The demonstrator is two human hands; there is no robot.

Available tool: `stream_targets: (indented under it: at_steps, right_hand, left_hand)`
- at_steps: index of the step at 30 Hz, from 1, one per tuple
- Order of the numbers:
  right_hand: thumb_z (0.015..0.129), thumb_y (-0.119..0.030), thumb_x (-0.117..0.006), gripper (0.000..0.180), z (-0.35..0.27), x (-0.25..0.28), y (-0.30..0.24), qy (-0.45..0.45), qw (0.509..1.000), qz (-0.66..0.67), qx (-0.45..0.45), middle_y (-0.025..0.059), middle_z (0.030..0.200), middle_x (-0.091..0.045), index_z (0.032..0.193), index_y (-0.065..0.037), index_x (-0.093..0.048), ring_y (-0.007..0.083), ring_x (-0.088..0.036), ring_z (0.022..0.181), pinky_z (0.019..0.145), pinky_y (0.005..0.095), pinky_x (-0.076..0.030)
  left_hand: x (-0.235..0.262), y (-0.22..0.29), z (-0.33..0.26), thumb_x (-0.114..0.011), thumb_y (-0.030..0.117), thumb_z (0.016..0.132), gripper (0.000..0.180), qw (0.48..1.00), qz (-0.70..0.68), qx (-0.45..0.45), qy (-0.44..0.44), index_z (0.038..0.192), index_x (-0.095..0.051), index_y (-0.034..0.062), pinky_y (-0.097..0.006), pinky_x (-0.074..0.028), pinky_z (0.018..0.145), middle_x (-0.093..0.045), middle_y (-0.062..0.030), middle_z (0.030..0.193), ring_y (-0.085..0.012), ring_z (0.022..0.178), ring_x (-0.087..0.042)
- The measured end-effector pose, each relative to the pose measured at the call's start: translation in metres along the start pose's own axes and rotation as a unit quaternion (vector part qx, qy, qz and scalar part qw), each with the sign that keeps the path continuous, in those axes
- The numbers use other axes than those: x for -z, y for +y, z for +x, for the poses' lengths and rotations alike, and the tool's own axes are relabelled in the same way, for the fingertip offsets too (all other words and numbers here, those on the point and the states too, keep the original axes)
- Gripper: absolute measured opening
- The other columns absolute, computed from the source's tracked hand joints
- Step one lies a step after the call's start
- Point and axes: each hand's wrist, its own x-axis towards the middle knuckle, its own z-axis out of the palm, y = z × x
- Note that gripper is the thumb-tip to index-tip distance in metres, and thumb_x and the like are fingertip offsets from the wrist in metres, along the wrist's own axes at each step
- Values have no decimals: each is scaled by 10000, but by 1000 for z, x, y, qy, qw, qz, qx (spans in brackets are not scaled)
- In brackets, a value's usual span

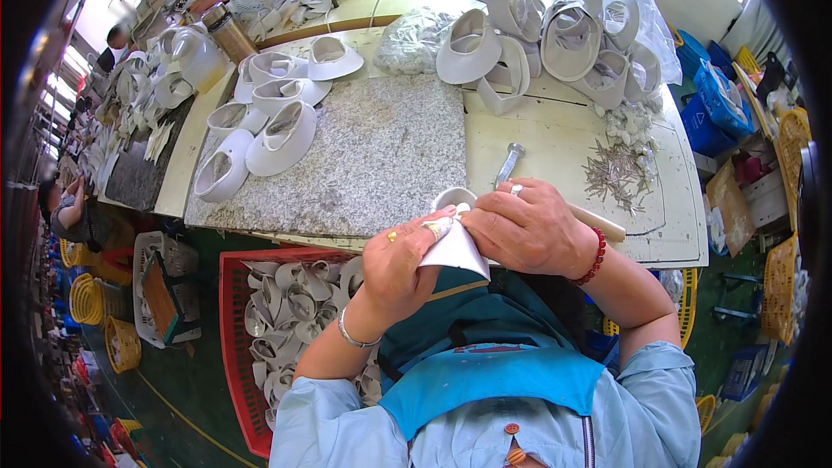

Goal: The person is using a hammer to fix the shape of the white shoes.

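Close to my body, above the table's front edge, both hands hold a white shoe upper (457,253). My left hand (400,264) is closed round its left side; tape wraps one finger. With its fingers pinched together at the upper's top edge, my right hand (530,230) grips the same piece. Whether a smaller thing is between those fingers is hidden. Just beyond the right hand lies a metal tool with a round head (511,163). A pale wooden handle (600,222) sticks out beside my right wrist.
Several finished-looking white uppers (284,137) stand on the grey stone slab (390,152). More uppers (568,30) are heaped at the back right beside thin metal nails (617,175). A red crate (232,329) full of white pieces sits below left. Co-workers sit at far left.
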Motion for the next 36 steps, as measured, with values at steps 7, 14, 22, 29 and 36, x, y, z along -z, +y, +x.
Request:
stream_targets:
  at_steps: [7,14,22,29,36]
  right_hand:
    - [719,-135,-691,293,-9,-2,-4,-2,1000,7,-15,48,777,-561,980,-19,-624,180,-587,621,549,308,-470]
    - [677,-122,-718,337,-10,-6,-19,50,997,27,-43,62,748,-547,973,5,-616,188,-564,578,489,308,-431]
    - [778,-110,-687,178,-9,-4,-4,7,993,77,-88,60,738,-572,927,-32,-629,226,-572,587,506,336,-450]
    - [783,-289,-749,442,1,3,-4,32,964,192,-179,98,924,-637,1126,-40,-621,262,-635,785,737,366,-482]
    - [731,-211,-728,406,8,-19,5,62,995,-16,-75,79,1031,-653,1095,-59,-631,215,-639,888,784,348,-461]
  left_hand:
    - [-3,6,-1,-677,-49,789,206,999,43,-17,15,929,-526,-34,-384,-589,764,-686,-255,945,-353,900,-713]
    - [-5,10,-3,-671,-12,808,187,995,81,-49,28,915,-519,-16,-367,-584,698,-687,-264,975,-357,897,-715]
    - [-7,-4,3,-678,-1,791,211,998,46,-44,24,951,-544,-34,-356,-572,698,-688,-270,982,-342,886,-716]
    - [-2,-18,4,-673,15,797,198,991,128,-35,1,962,-578,-37,-355,-569,686,-698,-233,995,-333,899,-716]
    - [8,-39,19,-642,60,834,90,969,209,-113,72,874,-567,29,-327,-559,667,-704,-188,1029,-310,914,-716]
